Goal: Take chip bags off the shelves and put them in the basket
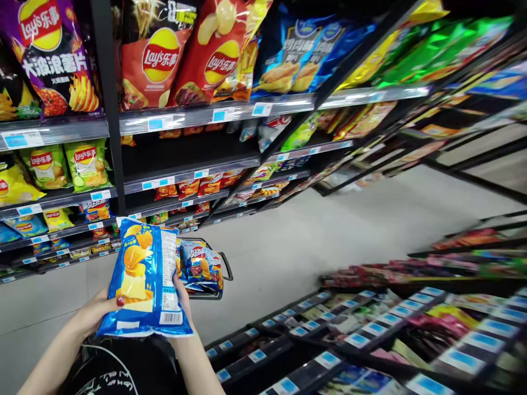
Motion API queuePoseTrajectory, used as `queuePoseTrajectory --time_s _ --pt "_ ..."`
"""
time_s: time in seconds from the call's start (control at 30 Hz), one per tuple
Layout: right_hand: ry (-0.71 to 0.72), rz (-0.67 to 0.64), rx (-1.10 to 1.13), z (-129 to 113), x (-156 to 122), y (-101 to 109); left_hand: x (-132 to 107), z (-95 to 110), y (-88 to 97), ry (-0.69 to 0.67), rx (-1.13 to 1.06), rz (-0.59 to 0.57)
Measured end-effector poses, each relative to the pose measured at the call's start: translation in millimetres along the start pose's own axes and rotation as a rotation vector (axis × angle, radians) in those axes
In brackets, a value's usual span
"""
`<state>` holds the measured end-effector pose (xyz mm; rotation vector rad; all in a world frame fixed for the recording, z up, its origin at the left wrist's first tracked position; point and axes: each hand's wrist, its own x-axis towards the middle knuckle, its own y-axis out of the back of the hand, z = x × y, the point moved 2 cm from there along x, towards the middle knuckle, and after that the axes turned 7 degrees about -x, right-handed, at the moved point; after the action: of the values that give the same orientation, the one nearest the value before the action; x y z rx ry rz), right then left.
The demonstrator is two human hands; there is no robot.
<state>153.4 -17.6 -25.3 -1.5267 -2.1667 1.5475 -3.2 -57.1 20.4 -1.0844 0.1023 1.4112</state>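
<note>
A blue bag of chips [142,280] is held up in front of my body, its printed back with a barcode facing me. My left hand [99,310] grips its left edge, with the thumb on the front and the other fingers hidden behind. On the right edge, my right hand [181,299] is wrapped around the bag, mostly hidden by it. Just beyond stands a cart or basket [225,267] with dark wire rims, holding several blue chip bags [201,264].
Shelves [185,118] of chip bags rise ahead and to the left, with a purple bag [53,60] and red bags [154,60] on the upper level. Grey floor [272,241] runs along the aisle. Lower right, a display rack [304,329] holds packaged snacks.
</note>
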Motion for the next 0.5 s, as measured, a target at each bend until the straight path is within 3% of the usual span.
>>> queuePoseTrajectory --time_s 0.13,0.3,0.5 --pt "-0.034 -0.075 0.132 4.2 6.1 -2.9 3.7 2.0 -3.6 0.023 -0.039 0.088" --pt "-0.017 -0.103 0.116 12.2 10.7 11.2 12.2 0.9 4.7 0.071 -0.033 0.102" --pt "-0.036 -0.274 -0.01 22.6 12.8 34.2 38.3 -21.2 15.5 0.086 0.097 -0.008"
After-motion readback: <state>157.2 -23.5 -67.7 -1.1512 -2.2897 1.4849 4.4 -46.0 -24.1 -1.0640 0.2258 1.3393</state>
